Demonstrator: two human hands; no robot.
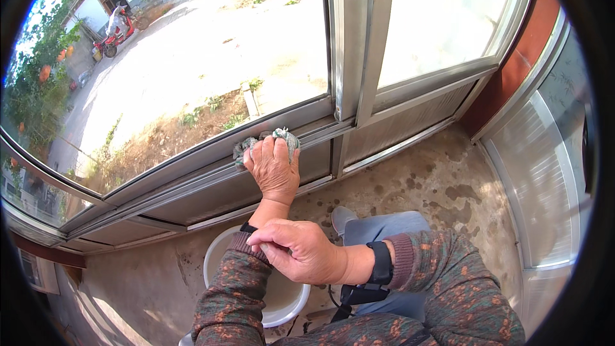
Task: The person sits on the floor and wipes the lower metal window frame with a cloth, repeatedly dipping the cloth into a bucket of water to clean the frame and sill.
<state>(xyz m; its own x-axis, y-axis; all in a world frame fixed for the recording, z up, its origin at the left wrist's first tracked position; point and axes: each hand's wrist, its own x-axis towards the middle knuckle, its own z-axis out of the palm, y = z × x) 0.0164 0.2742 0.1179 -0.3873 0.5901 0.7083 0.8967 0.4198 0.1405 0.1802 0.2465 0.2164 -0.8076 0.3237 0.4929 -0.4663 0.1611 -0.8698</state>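
My left hand (274,170) presses a wet-looking grey-green cloth (288,139) onto the metal track of a sliding window (211,168), below the large glass pane. Just behind it, my right hand (307,252) lies across the left wrist, its fingers curled at the ribbed cuff (247,245) of the left sleeve and seeming to pinch it. A dark band shows at each wrist. Under my forearms stands a white bucket (300,307) of cloudy liquid, partly hidden by the left sleeve and the right hand.
Dark wet spots mark the concrete floor (384,187). My knee in blue trousers (389,223) and a light shoe (342,218) are close to the bucket. A metal-framed panel (533,178) curves along the right. Outside are a yard, plants and a red scooter (115,33).
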